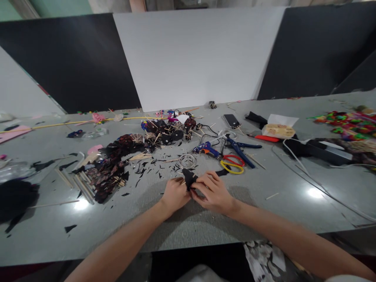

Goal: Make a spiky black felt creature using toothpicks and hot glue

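Observation:
Near the table's front middle, a small piece of black fabric (189,178) with thin wooden sticks poking out is held between both hands. My left hand (175,194) is closed round its left side. The fingers of my right hand (212,192) pinch it from the right. A black strip shows just behind my right hand. Beyond the hands lie a ring of pale wire (187,161), scissors with red and yellow handles (232,168), a blue glue gun (207,149) and blue pliers (241,150). Black scraps are scattered to the left of the hands.
Patterned dark fabric pieces (107,178) and wooden sticks (84,188) lie at the left. A phone (231,121), a red-handled knife (266,138), a tissue pack (278,130) and a white cable (320,188) are at the right. Upright boards (199,58) stand behind.

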The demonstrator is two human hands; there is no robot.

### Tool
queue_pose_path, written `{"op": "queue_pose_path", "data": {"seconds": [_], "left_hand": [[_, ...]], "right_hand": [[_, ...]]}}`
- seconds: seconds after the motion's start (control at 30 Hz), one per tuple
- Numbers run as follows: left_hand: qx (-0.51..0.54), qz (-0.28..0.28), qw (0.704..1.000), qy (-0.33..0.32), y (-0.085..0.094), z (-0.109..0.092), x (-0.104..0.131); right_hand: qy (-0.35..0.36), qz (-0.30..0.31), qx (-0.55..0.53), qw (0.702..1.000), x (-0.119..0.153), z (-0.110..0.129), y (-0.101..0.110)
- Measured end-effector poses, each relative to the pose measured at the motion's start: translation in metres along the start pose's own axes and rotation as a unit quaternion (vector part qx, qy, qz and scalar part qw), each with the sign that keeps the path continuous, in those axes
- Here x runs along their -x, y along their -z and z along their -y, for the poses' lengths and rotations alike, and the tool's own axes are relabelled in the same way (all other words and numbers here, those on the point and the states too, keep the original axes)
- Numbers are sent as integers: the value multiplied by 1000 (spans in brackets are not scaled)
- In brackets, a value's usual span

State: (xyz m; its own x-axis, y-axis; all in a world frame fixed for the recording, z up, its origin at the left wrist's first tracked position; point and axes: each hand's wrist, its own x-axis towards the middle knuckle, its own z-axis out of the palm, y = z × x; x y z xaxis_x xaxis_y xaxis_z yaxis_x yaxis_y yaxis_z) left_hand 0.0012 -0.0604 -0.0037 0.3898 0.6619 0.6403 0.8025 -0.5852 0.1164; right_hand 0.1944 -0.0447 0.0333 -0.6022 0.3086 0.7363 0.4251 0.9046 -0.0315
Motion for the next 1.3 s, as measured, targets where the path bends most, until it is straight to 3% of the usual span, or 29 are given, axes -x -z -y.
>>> {"op": "queue_pose_path", "data": {"seconds": [0.17,0.37,0.67,1.3], "left_hand": [[6,49,999,21,-1,1,1],[27,101,990,92,-2,4,3],[42,78,988,123,-7,8,6],[64,104,977,176,0,7,0]], "right_hand": [[-4,10,-15,1000,3,-3,-4],[-6,21,-32,999,5,-7,-7],[-3,27,-49,998,6,-8,-10],[-9,32,-86,996,4,-10,-8]]}}
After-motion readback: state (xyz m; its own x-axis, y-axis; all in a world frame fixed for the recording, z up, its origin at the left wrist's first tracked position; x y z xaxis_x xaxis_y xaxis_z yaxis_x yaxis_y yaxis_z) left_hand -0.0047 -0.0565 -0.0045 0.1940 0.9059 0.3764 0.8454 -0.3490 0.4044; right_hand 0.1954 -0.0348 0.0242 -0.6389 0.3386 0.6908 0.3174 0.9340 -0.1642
